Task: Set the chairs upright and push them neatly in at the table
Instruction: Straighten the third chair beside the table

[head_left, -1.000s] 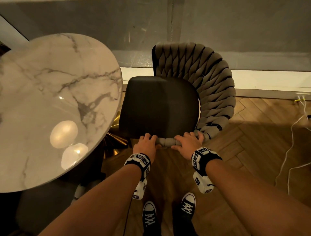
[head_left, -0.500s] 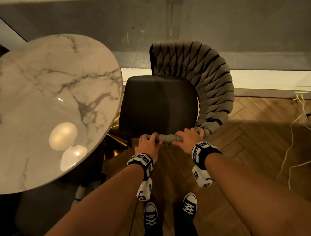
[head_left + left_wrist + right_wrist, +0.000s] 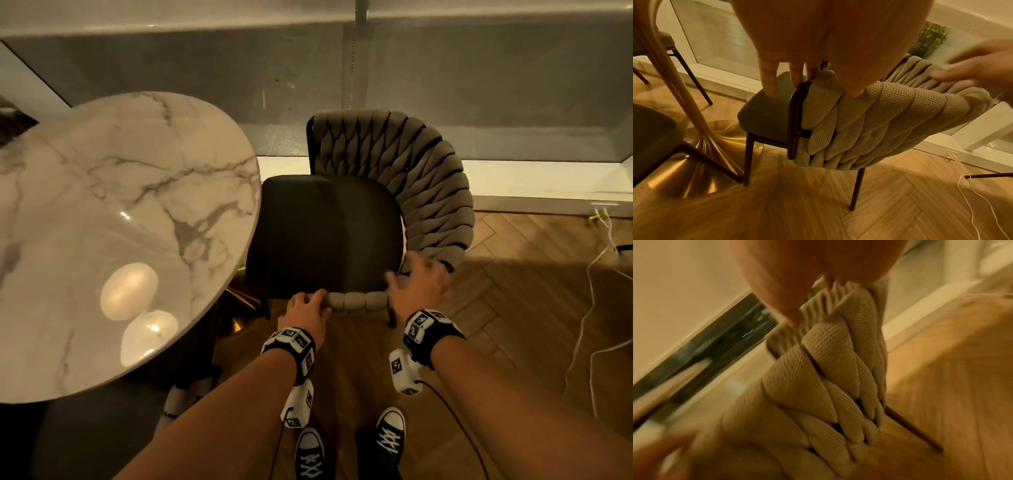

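Left hand grips upright chair beside table.

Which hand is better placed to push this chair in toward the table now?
Left, probably. The left hand grips the chair by the end of its woven back nearest the marble table; the right hand is blurred, fingers spread, not clearly gripping.

No readable text, label or number shows anywhere (the wristbands carry only black-and-white marker patterns).

Both forearms extended forward, left hand with fingers curled, right hand blurred, fingers spread.
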The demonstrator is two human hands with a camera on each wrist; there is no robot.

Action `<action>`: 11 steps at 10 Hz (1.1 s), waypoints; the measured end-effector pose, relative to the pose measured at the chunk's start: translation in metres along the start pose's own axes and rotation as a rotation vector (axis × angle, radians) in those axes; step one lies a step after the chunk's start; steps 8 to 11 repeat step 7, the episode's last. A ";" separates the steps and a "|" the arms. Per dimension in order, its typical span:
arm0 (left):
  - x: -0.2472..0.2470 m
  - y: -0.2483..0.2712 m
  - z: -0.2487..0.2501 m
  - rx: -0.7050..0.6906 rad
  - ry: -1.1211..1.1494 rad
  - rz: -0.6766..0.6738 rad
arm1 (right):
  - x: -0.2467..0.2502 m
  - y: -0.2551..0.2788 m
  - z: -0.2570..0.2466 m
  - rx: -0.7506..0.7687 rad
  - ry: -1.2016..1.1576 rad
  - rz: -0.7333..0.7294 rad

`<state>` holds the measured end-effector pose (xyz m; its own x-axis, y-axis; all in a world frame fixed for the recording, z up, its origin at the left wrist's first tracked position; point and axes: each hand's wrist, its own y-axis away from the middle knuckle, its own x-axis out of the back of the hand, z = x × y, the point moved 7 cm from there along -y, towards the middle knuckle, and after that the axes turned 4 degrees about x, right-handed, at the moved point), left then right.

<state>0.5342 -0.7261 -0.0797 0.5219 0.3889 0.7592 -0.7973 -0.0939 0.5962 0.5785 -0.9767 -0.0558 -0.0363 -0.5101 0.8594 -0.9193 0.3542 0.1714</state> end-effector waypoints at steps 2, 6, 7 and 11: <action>0.002 -0.001 -0.008 -0.017 -0.039 -0.017 | -0.021 0.005 0.028 -0.418 -0.509 0.012; 0.046 0.020 -0.012 0.061 0.174 -0.007 | -0.024 0.011 0.020 -0.341 -0.233 -0.180; 0.082 0.039 -0.029 0.064 0.225 0.156 | 0.008 0.029 0.005 -0.220 -0.073 -0.194; 0.082 0.039 -0.029 0.064 0.225 0.156 | 0.008 0.029 0.005 -0.220 -0.073 -0.194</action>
